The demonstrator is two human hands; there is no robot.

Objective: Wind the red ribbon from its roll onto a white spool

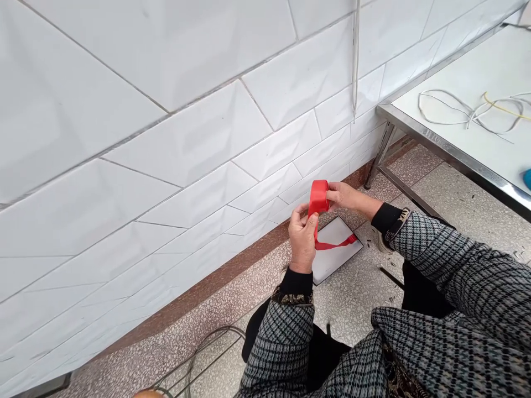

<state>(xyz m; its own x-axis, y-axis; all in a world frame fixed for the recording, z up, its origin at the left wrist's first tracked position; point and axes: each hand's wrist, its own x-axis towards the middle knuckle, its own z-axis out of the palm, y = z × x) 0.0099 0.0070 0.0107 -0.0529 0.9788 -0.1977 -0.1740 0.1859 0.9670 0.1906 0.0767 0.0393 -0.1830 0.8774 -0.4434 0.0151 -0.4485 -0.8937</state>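
A roll of red tape point(318, 194) is held up in front of me, between both hands. My right hand point(339, 195) grips the roll from its right side, with fingers reaching into the core. Closed at the roll's lower left, my left hand point(302, 235) pinches the tape between thumb and fingers. A loose red strip point(334, 245) hangs from the roll and runs to the right, its end bunched up. Below the strip, a flat white panel with a dark edge point(332, 268) lies on the floor, partly hidden by my left hand and wrist.
White tiled wall point(199, 138) rises on the left, with a white cable point(355, 61) hanging down it. At right stands a metal-framed table point(448, 146) carrying coiled wires point(473, 115). Cables point(194, 354) and small scraps lie on the speckled floor point(360, 298).
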